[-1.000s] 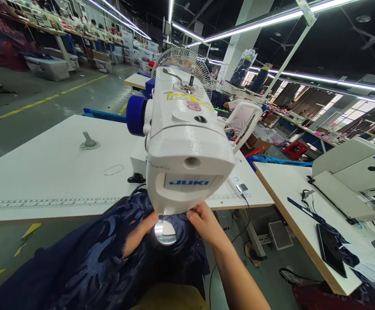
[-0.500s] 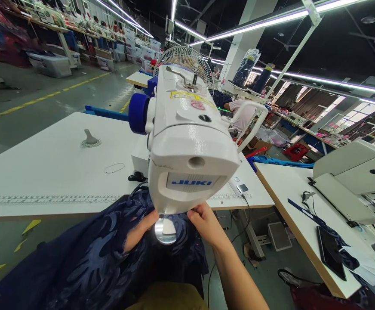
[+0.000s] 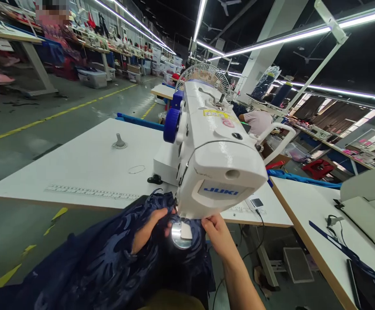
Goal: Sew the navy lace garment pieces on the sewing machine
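A white sewing machine (image 3: 226, 161) with a blue handwheel stands in front of me, its head end towards me. Dark navy patterned fabric (image 3: 100, 254) hangs from its needle area and spreads down to the lower left. My left hand (image 3: 149, 230) grips this fabric just left of the shiny round metal plate (image 3: 180, 237), partly covered by its folds. On the plate's other side, my right hand (image 3: 218, 232) pinches the fabric edge between thumb and fingers, close under the machine head. The needle and presser foot are hidden behind the head.
The white table (image 3: 93, 157) carries a printed ruler scale, a grey stand (image 3: 119, 141) and a thread loop. To the right, another table (image 3: 306, 200) holds a second machine (image 3: 368, 211) and a dark strip. A fan (image 3: 203, 77) and a person in a light top (image 3: 258, 122) are behind.
My view has turned left, so the machine and table sit further right and lower. Both hands remain on the fabric beside the plate; the left hand's fingertips now show beyond the fabric.
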